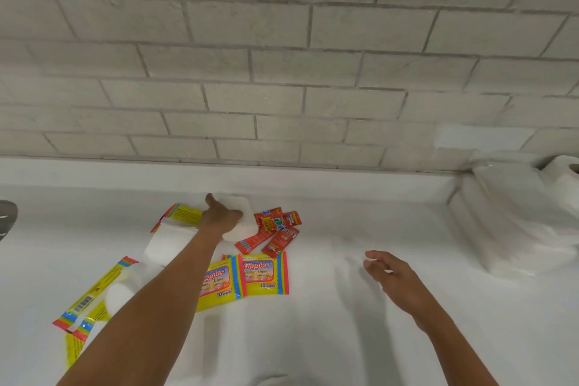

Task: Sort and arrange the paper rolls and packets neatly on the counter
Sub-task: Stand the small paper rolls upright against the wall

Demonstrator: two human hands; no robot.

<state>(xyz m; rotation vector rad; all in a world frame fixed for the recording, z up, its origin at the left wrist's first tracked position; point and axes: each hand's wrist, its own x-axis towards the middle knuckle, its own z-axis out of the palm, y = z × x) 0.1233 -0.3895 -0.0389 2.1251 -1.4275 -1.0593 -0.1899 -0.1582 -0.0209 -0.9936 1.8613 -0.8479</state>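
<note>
My left hand (221, 217) reaches far forward and grips a white paper roll (242, 219) lying on the white counter (344, 307). Right of that roll lies a heap of several small red sachets (275, 232). Two yellow wipes packets (266, 274) sit side by side in front of it. Another white roll (164, 244) lies left of my forearm, and a further one (120, 293) rests on yellow packets (83, 304) at the near left. One more yellow packet (185, 213) lies behind my left hand. My right hand (387, 271) hovers over bare counter with relaxed fingers, holding nothing.
A stack of white paper rolls (517, 216) stands at the far right against the grey brick wall (282, 72). A grey metal object (6, 216) shows at the left edge. The counter's raised back ledge (313, 178) runs along the wall.
</note>
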